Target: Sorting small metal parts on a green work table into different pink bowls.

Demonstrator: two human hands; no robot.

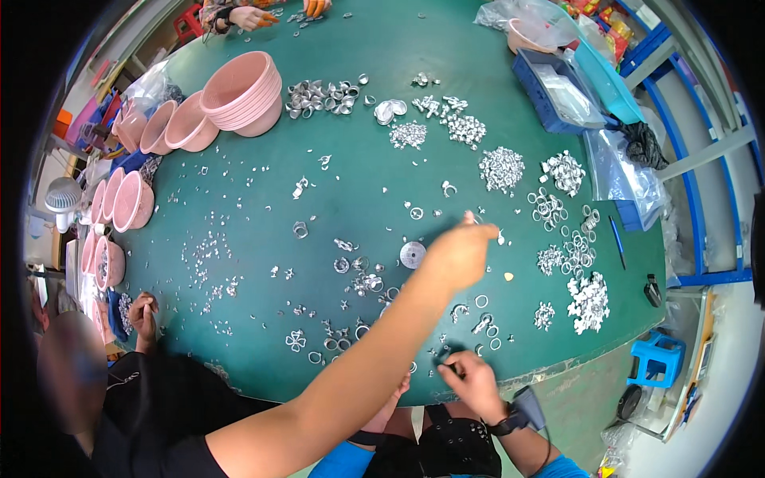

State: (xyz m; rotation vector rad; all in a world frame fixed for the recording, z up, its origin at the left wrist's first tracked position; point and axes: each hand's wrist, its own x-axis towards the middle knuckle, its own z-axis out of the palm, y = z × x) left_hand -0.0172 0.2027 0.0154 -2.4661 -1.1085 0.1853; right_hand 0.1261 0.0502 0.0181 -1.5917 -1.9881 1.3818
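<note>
My right hand [476, 384], with a dark band and grey device at the wrist, is at the table's near edge. Its thumb and fingers are pinched together close to small metal pieces; what they hold, if anything, is too small to make out. My left hand [389, 408] is low by the edge, mostly hidden behind a co-worker's forearm [351, 358], so its fingers barely show. The co-worker's hand [460, 251] reaches across over the table. Around us lie silvery rings [481, 302], a round disc [413, 255] and a clover-shaped piece [296, 341].
Sorted heaps of small metal parts [502, 170] and rings [577, 253] lie on the green table [351, 171]. Pink baskets [243, 94] line the left side. Blue trays [558, 92], a pen [617, 241] and a blue stool [658, 358] are right. Another person's hands [253, 17] work opposite.
</note>
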